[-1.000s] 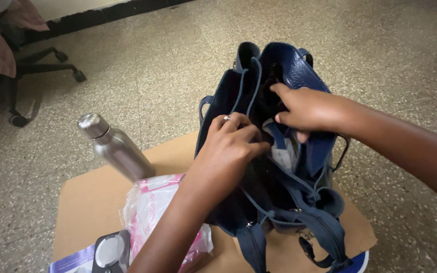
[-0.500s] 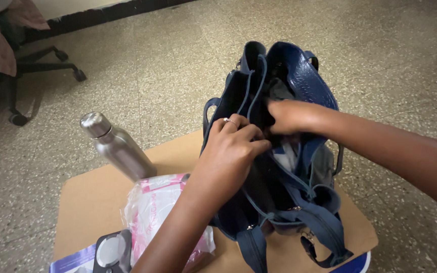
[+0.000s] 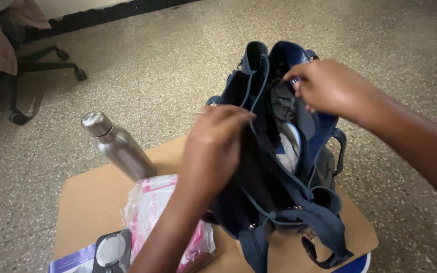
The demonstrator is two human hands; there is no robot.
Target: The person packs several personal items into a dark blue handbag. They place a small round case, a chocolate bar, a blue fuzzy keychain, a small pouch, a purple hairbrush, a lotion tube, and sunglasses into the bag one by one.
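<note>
We hold the navy bag [image 3: 279, 202] open: left hand [image 3: 216, 146] grips its rim, right hand [image 3: 330, 88] pinches dark cloth [image 3: 281, 101]; next calls for a steady grip.

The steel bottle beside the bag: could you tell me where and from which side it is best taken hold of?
Grip the steel bottle around its straight body below the narrow neck, probably coming from its left: it stands upright, and the plastic bag crowds its base on the right.

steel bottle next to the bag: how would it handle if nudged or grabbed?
The steel bottle stands upright near the edge of the small table, tall and narrow, so a sideways nudge would probably tip it. Once down, its round body would likely roll. The smooth brushed metal looks rigid but possibly slick, so it may want a firm wrap around the body.
</note>
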